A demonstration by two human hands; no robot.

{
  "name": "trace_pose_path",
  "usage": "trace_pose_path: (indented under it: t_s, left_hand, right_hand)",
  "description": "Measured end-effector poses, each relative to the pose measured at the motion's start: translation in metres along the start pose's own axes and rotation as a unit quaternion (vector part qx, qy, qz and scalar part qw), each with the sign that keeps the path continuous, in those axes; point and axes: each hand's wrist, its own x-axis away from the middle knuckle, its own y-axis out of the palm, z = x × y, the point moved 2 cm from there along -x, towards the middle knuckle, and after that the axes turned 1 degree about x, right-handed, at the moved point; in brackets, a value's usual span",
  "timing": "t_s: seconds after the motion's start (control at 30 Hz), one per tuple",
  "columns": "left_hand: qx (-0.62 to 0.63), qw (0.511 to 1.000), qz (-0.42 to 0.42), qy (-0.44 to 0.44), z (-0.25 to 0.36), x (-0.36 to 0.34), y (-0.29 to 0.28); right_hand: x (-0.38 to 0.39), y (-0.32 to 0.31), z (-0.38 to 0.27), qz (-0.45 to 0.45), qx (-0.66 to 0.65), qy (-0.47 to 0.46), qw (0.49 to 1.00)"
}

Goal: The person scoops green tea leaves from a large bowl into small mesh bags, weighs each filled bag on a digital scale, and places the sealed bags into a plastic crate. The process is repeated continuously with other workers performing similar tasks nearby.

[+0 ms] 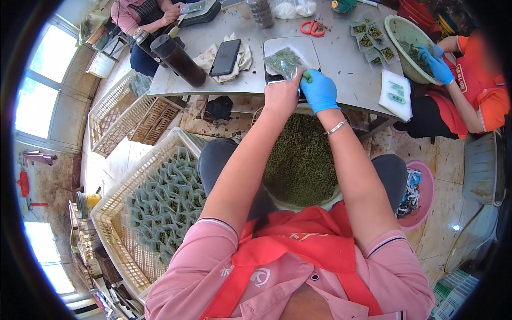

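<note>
A clear plastic bag [285, 60] with green bits in its bottom rests on the white-topped tabletop scale [298, 47]. My bare left hand [281, 97] is closed on the bag's gathered mouth. Beside it, my right hand [321, 92], in a blue glove, has its fingers pinched together at the bag's mouth, with a little green showing at the fingertips. What exactly the right fingers grip is partly hidden. Below my forearms, between my knees, a wide basin [288, 205] is full of small green berries [301, 160] that look like peppercorns.
At left, a plastic crate [114, 234] contains many filled bags [168, 202]. A black phone [225, 57] on a cloth, a dark flask [178, 61] and red scissors [312, 28] lie about the table. A gloved co-worker handles greens in a bowl [392, 37] at right. Pink basin [424, 208] on the floor.
</note>
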Motion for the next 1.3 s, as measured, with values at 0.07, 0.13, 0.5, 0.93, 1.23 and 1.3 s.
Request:
trace_pose_path:
  t_s: [0.07,0.13,0.5,0.93,1.23,1.3]
  left_hand:
    - [-0.009,1.000,-0.012,-0.012,-0.001,-0.001,0.001]
    - [-0.002,1.000,-0.022,-0.017,-0.001,-0.001,0.001]
    - [0.069,0.997,-0.016,0.012,0.005,0.036,-0.019]
    - [0.269,0.958,-0.023,0.095,-0.004,0.119,-0.020]
    - [0.348,0.927,-0.108,0.094,-0.003,0.132,-0.018]
    - [0.337,0.931,-0.071,0.125,-0.015,0.132,-0.010]
  right_hand:
    - [0.002,-0.001,0.011,-0.058,-0.173,0.039,0.982]
    - [0.017,-0.014,0.021,-0.092,-0.287,0.119,0.946]
    - [0.093,-0.041,0.023,-0.111,-0.464,0.172,0.862]
    - [0.126,-0.018,0.016,-0.142,-0.236,0.036,0.961]
    - [0.138,-0.031,0.037,-0.152,-0.291,0.151,0.932]
    - [0.142,-0.035,0.033,-0.208,-0.356,0.189,0.891]
